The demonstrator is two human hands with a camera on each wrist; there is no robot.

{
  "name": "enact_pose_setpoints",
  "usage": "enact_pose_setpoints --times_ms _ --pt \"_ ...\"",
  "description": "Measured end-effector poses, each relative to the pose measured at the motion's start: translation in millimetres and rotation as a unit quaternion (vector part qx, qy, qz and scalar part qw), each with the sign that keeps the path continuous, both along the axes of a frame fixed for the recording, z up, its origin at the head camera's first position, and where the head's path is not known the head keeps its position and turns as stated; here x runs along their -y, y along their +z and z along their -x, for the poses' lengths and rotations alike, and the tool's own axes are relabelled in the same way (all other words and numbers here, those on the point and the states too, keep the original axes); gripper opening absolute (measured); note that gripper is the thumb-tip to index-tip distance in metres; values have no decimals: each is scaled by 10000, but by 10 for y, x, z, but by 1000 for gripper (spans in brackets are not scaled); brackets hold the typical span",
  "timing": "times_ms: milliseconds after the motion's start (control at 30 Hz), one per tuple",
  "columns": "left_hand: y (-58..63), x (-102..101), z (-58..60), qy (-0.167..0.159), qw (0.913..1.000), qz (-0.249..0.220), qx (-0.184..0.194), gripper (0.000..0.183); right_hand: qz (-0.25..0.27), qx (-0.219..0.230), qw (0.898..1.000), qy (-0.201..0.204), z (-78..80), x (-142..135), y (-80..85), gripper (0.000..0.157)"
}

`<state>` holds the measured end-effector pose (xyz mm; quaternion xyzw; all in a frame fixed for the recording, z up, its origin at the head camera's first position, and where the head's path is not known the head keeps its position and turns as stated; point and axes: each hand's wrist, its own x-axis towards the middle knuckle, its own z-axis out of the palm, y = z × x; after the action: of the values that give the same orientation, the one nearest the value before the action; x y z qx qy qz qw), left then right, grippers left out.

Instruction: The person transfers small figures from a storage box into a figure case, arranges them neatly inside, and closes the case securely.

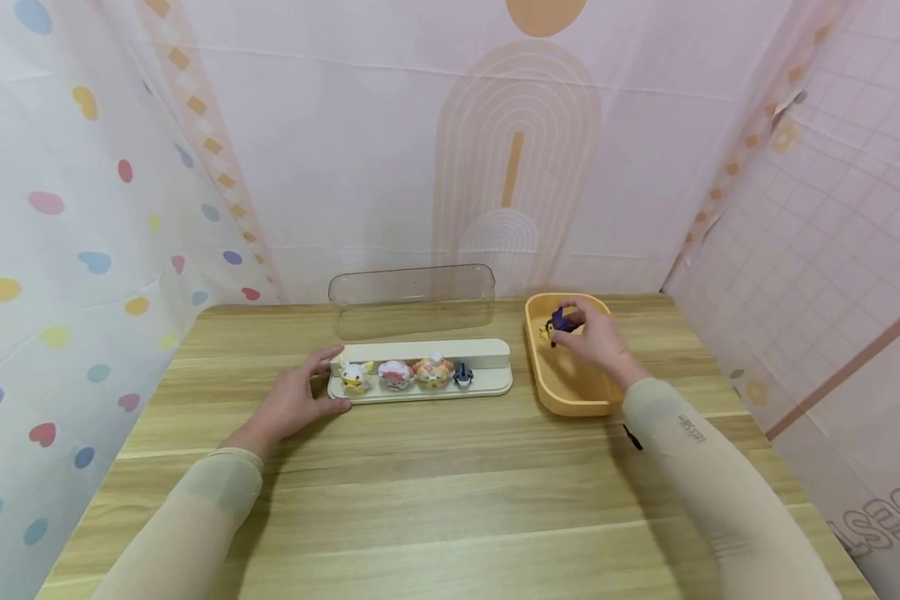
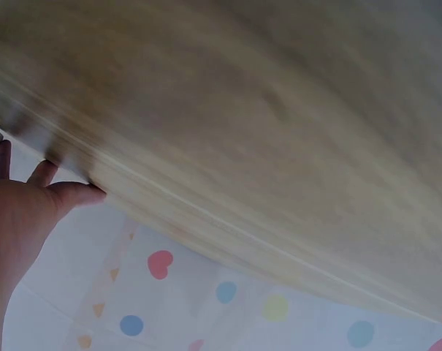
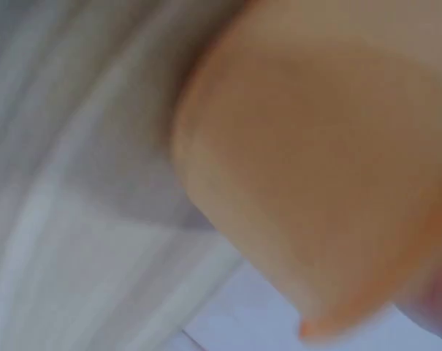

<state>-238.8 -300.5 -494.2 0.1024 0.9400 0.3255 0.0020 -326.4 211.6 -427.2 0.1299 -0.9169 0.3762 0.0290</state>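
My left hand (image 1: 292, 396) holds the left end of a long cream display base (image 1: 420, 396), thumb at the front corner and fingers at the back. Along it stand a white-and-yellow figurine (image 1: 356, 377), a pink-and-white one (image 1: 396, 375), an orange one with a white top (image 1: 434, 370) and a small dark-blue one (image 1: 462, 374). Above the orange bin (image 1: 573, 408), my right hand (image 1: 596, 337) pinches a dark-purple figurine (image 1: 560, 320). Something yellow (image 1: 546, 332) shows just beside it; whether it belongs to that figurine, I cannot tell. The right wrist view is blurred and shows mostly the bin (image 3: 308, 168).
A clear plastic cover (image 1: 412, 300) stands behind the display base, close to the patterned curtain (image 1: 345, 167). The wooden table (image 1: 435, 500) extends in front of both. A short black strip (image 1: 632, 437) shows by the right sleeve.
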Motion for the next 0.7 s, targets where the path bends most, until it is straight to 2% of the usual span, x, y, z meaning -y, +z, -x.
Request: enact_pose_setpoints --times_ms 167,267,467,700 --pt "-1 -1 7 -21 10000 -11 3 99 428 337 9985 -2 -36 -43 205 57" --pt "5 -3 9 -18 10000 8 7 99 360 179 9988 285 -85 27 297 55" --pt "3 -1 9 -3 10000 56 1 99 -290 -483 9915 1171 -202 328 332 47" --pt "4 3 5 1 9999 95 -88 99 -1345 -716 9721 1783 -324 652 219 50"
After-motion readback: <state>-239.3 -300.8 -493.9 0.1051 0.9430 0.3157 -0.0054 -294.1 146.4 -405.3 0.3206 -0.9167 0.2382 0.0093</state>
